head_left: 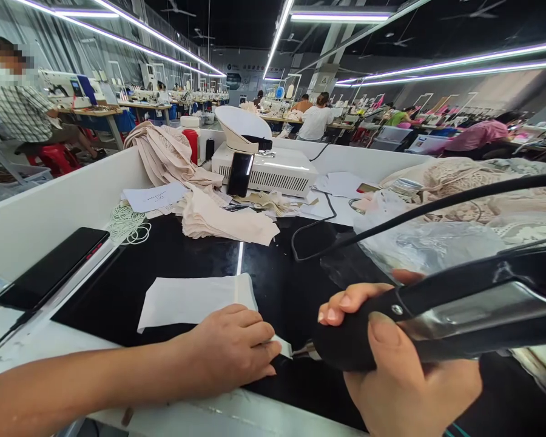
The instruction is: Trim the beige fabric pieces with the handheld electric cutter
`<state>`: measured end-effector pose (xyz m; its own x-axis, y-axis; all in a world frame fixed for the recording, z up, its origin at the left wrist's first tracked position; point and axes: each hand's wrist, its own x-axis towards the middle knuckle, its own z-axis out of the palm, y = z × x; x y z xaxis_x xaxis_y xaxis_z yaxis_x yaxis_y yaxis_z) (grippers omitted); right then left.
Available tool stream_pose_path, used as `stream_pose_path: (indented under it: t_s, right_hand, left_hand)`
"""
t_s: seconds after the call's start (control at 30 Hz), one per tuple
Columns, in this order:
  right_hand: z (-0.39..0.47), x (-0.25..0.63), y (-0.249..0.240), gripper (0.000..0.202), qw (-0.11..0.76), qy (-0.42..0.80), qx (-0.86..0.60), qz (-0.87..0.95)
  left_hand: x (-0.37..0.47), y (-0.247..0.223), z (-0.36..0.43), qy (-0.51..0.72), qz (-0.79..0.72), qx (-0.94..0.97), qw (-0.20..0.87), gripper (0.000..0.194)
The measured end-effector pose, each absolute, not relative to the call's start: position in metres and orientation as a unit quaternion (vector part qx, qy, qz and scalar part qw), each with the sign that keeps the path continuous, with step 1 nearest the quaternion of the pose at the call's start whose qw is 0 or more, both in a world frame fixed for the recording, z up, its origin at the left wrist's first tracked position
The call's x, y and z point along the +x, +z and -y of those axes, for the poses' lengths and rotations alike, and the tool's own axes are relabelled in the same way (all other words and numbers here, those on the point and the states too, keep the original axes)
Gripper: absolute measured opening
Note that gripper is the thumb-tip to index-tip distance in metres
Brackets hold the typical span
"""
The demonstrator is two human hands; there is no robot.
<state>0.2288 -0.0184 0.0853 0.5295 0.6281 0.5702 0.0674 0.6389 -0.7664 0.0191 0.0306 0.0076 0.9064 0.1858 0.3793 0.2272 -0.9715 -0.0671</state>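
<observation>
With the left hand (234, 349) pressing the white fabric piece (195, 300) flat at lower centre, fingertips risk contact with the black iron (437, 315) gripped by the right hand (400, 370).

white fabric piece (191, 300) | black mat (273, 273) | beige lace garments (168, 155) | black-silver tool (459, 312)

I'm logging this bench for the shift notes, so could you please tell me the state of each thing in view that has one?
left hand: pressed flat on the white fabric piece.
right hand: closed around the black tool.
white fabric piece: lying flat on the black mat.
black tool: held, tip by the fabric edge.
phone: lying flat, screen dark.
beige fabric pile: loosely heaped.
</observation>
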Motion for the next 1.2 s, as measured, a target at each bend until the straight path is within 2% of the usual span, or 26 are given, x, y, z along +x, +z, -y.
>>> stream_pose_path:
  t_s: [0.3, 0.6, 0.73, 1.2]
  right_hand:
    - [0.026, 0.24, 0.086, 0.049, 0.796, 0.151, -0.399, 0.428]
    - [0.036, 0.254, 0.087, 0.056, 0.76, 0.22, -0.449, 0.416]
    - [0.024, 0.248, 0.084, 0.057, 0.783, 0.203, -0.428, 0.403]
    - [-0.002, 0.218, 0.089, 0.046, 0.798, 0.163, -0.375, 0.442]
  left_hand:
    - [0.017, 0.009, -0.034, -0.208, 0.092, -0.973, 0.046, 0.022]
    - [0.022, 0.004, -0.033, -0.22, 0.092, -0.971, 0.037, 0.026]
    - [0.024, 0.003, -0.033, -0.234, 0.087, -0.968, 0.038, 0.026]
    - [0.027, 0.002, -0.032, -0.24, 0.087, -0.966, 0.043, 0.024]
